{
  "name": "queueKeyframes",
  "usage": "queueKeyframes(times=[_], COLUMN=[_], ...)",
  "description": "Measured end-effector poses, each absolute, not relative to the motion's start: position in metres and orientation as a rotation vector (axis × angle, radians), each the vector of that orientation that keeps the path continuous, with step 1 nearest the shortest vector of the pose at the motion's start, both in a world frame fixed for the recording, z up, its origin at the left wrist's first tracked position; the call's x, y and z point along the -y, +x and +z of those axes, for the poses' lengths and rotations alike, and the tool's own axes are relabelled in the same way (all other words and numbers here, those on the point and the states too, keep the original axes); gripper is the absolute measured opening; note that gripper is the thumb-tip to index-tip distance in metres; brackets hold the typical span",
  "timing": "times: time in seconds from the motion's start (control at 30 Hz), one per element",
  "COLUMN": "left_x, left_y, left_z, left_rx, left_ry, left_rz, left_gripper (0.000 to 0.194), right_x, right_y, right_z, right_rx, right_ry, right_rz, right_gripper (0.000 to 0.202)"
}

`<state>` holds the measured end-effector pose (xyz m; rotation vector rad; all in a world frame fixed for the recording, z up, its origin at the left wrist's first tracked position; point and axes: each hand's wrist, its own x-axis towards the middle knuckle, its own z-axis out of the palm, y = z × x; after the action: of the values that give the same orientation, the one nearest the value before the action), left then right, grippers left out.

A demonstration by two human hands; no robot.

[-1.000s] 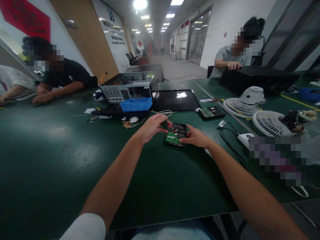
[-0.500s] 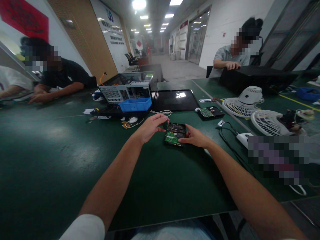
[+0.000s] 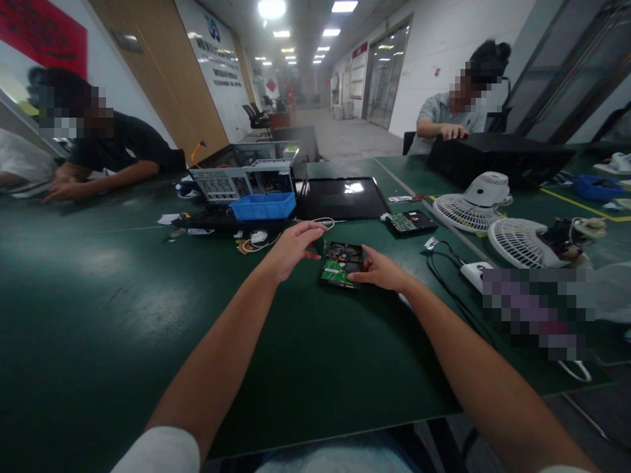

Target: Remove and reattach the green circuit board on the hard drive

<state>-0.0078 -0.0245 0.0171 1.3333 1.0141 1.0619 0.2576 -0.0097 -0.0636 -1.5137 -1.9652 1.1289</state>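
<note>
A hard drive (image 3: 342,260) with a green circuit board on its near part lies on the green table in front of me. Its right edge is gripped by my right hand (image 3: 382,270), thumb on the near side and fingers along the edge. My left hand (image 3: 297,248) hovers at the drive's upper left corner, its fingers bent toward the thumb; something small and thin shows near the fingertips, too small to make out. A second drive (image 3: 411,223) rests farther back on the right.
An opened computer case (image 3: 221,185) with a blue tray (image 3: 263,206) stands behind left, beside a black panel (image 3: 345,198). White fan parts (image 3: 468,211), cables and a power strip (image 3: 476,272) lie right. Two people sit across the table, one touching a black case (image 3: 497,159).
The view has shifted slightly, moving everything a little to the left. My left hand sits marginally farther from the drive; my right hand keeps its hold.
</note>
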Motion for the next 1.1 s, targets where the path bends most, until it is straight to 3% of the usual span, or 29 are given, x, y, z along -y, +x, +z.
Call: queueKeyframes(times=[1.1], left_x=[0.0241], left_y=[-0.007], left_z=[0.0146], left_rx=[-0.86], left_ry=[1.096], left_rz=[1.07], left_gripper=[0.023], right_x=[0.0101], right_y=[0.2572], right_z=[-0.0642], right_rx=[1.959], right_ry=[-1.482], right_rz=[1.101], right_gripper=[0.121])
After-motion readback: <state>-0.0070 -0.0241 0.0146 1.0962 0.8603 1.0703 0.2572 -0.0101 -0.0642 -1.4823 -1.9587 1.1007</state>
